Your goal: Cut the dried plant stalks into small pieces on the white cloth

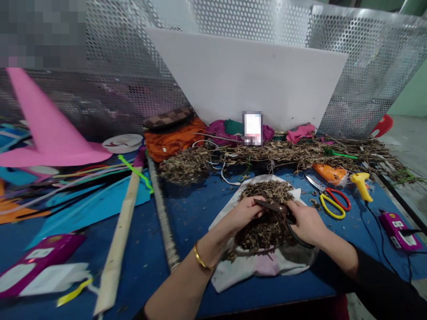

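My right hand [308,222] is closed round the black handles of a pair of scissors [273,206], whose dark blades point left. Facing it, my left hand [247,212] has its fingers curled close to the blade tips. What those fingers pinch is hidden, though crumbled dry leaves lie right under them. Both hands are over a heap of dried leaves [260,233], which rests on a crumpled white cloth [230,273] with a faint pink patch. A gold bangle circles my left wrist.
Red-and-yellow-handled scissors [328,198], a yellow glue gun [362,186] and a purple power strip [398,231] lie to the right. Dry twigs [283,153] stretch across the back. On the left are a wooden stick [122,235], a wrapped rod [162,213] and a pink cone hat [43,120].
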Demonstrator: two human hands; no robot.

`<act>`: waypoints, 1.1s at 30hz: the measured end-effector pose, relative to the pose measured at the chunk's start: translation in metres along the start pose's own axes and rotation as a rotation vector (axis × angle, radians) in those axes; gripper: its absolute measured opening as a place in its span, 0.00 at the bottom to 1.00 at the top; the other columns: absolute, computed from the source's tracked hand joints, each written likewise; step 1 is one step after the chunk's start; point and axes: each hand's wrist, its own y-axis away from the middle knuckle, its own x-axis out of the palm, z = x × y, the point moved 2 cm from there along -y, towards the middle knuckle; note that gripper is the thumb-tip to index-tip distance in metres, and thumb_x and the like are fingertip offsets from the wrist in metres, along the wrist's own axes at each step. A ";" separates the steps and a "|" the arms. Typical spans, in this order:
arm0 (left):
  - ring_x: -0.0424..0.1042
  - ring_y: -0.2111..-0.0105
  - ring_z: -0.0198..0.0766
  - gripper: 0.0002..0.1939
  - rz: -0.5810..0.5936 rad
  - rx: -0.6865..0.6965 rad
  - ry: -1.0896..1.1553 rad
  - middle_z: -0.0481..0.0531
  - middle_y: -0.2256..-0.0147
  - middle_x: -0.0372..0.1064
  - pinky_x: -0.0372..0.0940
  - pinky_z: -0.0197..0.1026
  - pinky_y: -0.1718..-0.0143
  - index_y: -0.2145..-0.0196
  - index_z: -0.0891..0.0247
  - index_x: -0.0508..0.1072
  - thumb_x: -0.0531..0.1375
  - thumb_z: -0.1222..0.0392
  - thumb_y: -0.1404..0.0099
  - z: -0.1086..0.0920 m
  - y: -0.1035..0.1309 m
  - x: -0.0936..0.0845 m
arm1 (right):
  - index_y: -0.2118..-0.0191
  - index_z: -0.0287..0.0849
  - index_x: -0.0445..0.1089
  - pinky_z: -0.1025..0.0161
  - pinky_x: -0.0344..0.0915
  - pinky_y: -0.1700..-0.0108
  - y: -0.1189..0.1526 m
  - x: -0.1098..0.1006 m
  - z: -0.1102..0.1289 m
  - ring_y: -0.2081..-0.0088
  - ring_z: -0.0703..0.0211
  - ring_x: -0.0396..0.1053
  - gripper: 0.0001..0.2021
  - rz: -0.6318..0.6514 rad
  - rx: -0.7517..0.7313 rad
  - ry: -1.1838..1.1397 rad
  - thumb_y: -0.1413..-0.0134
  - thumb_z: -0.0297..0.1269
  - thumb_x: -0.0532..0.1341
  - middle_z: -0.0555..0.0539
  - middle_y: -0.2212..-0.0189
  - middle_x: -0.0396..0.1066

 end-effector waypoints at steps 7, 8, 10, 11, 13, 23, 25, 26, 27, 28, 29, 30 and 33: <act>0.53 0.84 0.26 0.14 0.008 -0.046 0.004 0.44 0.80 0.61 0.45 0.32 0.82 0.72 0.66 0.66 0.56 0.50 0.45 0.006 -0.002 -0.004 | 0.58 0.43 0.61 0.68 0.52 0.67 -0.001 0.003 -0.003 0.64 0.59 0.66 0.11 0.012 -0.047 -0.019 0.48 0.36 0.52 0.47 0.65 0.69; 0.54 0.84 0.26 0.15 0.007 -0.046 -0.003 0.45 0.79 0.62 0.45 0.32 0.82 0.71 0.66 0.67 0.56 0.49 0.45 0.007 -0.003 -0.006 | 0.58 0.43 0.61 0.68 0.52 0.67 -0.001 0.003 -0.003 0.64 0.59 0.66 0.10 0.006 -0.052 -0.023 0.47 0.37 0.52 0.47 0.65 0.69; 0.56 0.84 0.26 0.17 0.009 -0.042 -0.022 0.47 0.78 0.65 0.47 0.32 0.82 0.69 0.67 0.67 0.57 0.48 0.46 0.008 -0.002 -0.008 | 0.59 0.44 0.61 0.68 0.51 0.68 -0.001 0.002 -0.003 0.65 0.60 0.66 0.10 0.003 -0.049 -0.023 0.47 0.37 0.53 0.47 0.66 0.69; 0.56 0.83 0.27 0.17 0.012 -0.041 -0.033 0.47 0.78 0.65 0.48 0.33 0.81 0.69 0.67 0.67 0.57 0.48 0.46 0.009 -0.002 -0.009 | 0.59 0.44 0.61 0.68 0.51 0.68 -0.001 0.002 -0.003 0.65 0.60 0.66 0.10 0.007 -0.041 -0.019 0.48 0.36 0.53 0.47 0.66 0.69; 0.57 0.83 0.27 0.16 0.016 -0.037 -0.064 0.47 0.78 0.64 0.50 0.33 0.80 0.69 0.67 0.68 0.57 0.49 0.46 0.008 -0.001 -0.011 | 0.58 0.44 0.61 0.67 0.50 0.69 0.000 0.002 -0.003 0.65 0.60 0.66 0.10 0.023 -0.022 -0.003 0.48 0.36 0.54 0.47 0.65 0.69; 0.45 0.85 0.27 0.17 0.097 -0.038 -0.143 0.40 0.85 0.50 0.40 0.34 0.82 0.77 0.65 0.64 0.52 0.47 0.44 0.011 -0.004 -0.006 | 0.55 0.43 0.58 0.66 0.53 0.68 -0.001 0.007 -0.003 0.64 0.58 0.66 0.14 -0.003 -0.030 0.073 0.49 0.36 0.53 0.45 0.60 0.66; 0.44 0.84 0.26 0.16 0.081 -0.062 -0.096 0.39 0.85 0.50 0.40 0.34 0.82 0.77 0.65 0.63 0.53 0.48 0.45 0.010 -0.003 -0.005 | 0.56 0.43 0.58 0.66 0.53 0.68 -0.001 0.008 -0.002 0.64 0.58 0.66 0.13 0.010 -0.030 0.070 0.50 0.35 0.53 0.45 0.60 0.67; 0.44 0.84 0.26 0.16 0.073 -0.075 -0.073 0.39 0.85 0.50 0.40 0.34 0.82 0.77 0.65 0.63 0.54 0.48 0.45 0.010 -0.003 -0.004 | 0.56 0.43 0.58 0.66 0.53 0.68 -0.001 0.008 -0.001 0.64 0.58 0.66 0.13 0.013 -0.029 0.068 0.50 0.35 0.53 0.45 0.61 0.67; 0.44 0.84 0.26 0.15 0.067 -0.089 -0.053 0.39 0.85 0.50 0.39 0.34 0.82 0.76 0.65 0.62 0.54 0.48 0.45 0.009 -0.002 -0.004 | 0.57 0.43 0.58 0.66 0.53 0.68 -0.001 0.008 -0.001 0.65 0.58 0.67 0.12 0.015 -0.026 0.067 0.50 0.35 0.53 0.45 0.61 0.67; 0.43 0.84 0.26 0.15 0.064 -0.102 -0.038 0.39 0.84 0.50 0.39 0.34 0.82 0.76 0.65 0.62 0.54 0.48 0.45 0.009 -0.001 -0.004 | 0.57 0.43 0.59 0.66 0.53 0.68 -0.001 0.008 0.000 0.65 0.58 0.67 0.12 0.017 -0.021 0.067 0.49 0.35 0.53 0.45 0.62 0.67; 0.43 0.84 0.25 0.15 0.062 -0.112 -0.028 0.39 0.84 0.50 0.39 0.34 0.82 0.76 0.65 0.62 0.55 0.49 0.45 0.008 -0.001 -0.005 | 0.57 0.43 0.59 0.66 0.53 0.68 -0.001 0.008 0.000 0.65 0.58 0.67 0.12 0.021 -0.015 0.067 0.49 0.35 0.53 0.45 0.63 0.67; 0.44 0.84 0.25 0.15 0.064 -0.120 -0.024 0.39 0.84 0.50 0.39 0.33 0.82 0.76 0.65 0.62 0.55 0.49 0.46 0.008 0.000 -0.005 | 0.57 0.43 0.59 0.66 0.53 0.68 -0.001 0.008 0.000 0.65 0.58 0.67 0.12 0.026 -0.010 0.067 0.49 0.35 0.53 0.45 0.63 0.68; 0.44 0.84 0.25 0.14 0.065 -0.135 -0.026 0.40 0.83 0.51 0.39 0.33 0.82 0.76 0.65 0.62 0.55 0.49 0.47 0.008 0.000 -0.005 | 0.57 0.43 0.59 0.66 0.52 0.69 -0.001 0.008 0.000 0.65 0.58 0.67 0.12 0.027 -0.010 0.065 0.50 0.34 0.53 0.45 0.63 0.68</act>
